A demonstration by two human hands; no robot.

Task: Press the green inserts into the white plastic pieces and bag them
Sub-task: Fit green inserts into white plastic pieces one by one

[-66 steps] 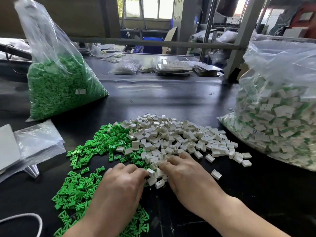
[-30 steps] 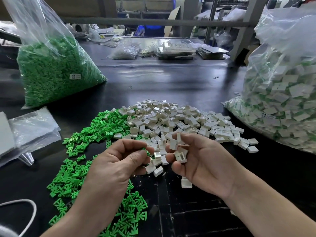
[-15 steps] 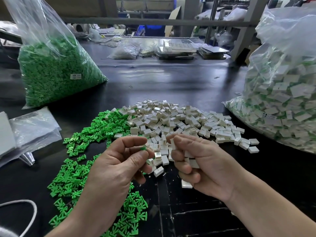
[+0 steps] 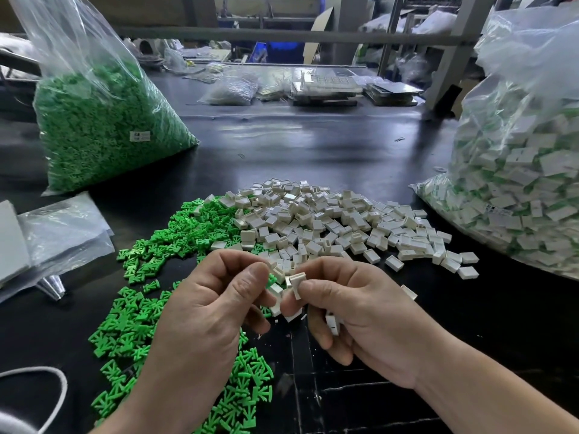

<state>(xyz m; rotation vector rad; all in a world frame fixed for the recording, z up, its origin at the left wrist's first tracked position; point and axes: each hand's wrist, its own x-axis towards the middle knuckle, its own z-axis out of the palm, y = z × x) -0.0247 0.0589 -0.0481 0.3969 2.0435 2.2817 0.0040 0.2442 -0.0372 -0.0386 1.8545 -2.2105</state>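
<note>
Green inserts [image 4: 131, 324], where are they lying right now?

They are lying loose on the counter [image 4: 313, 145], spreading left of the heap of white pieces [image 4: 329, 220], with some running under the left hand [image 4: 200, 314].

And what are the hands doing?

Both are hovering above the near edge of the heaps, meeting fingertip to fingertip. The right hand [image 4: 360, 314] is pinching one white piece [image 4: 297, 281] between thumb and forefinger, and its curled lower fingers are cradling at least one spare piece [image 4: 332, 324]. The left hand is curling, with thumb and forefinger pinching together right against that white piece. I am guessing a green insert is sitting in that pinch, but the fingers are hiding it.

So the pressing is happening now?

I am reading it as the seating step. To do it well, I would be turning the open side of the white piece toward the left fingertips, lining the insert up square, and pushing straight in rather than at a slant, so nothing is jamming or bending.

What might be going wrong?

The spare piece could be slipping out of the right palm while the thumb is pressing, so those lower fingers should be staying curled.

And the bagging?

I am assuming the finished one is heading for the big bag [image 4: 517, 183] on the right, which is holding white pieces with green showing in them.
</note>
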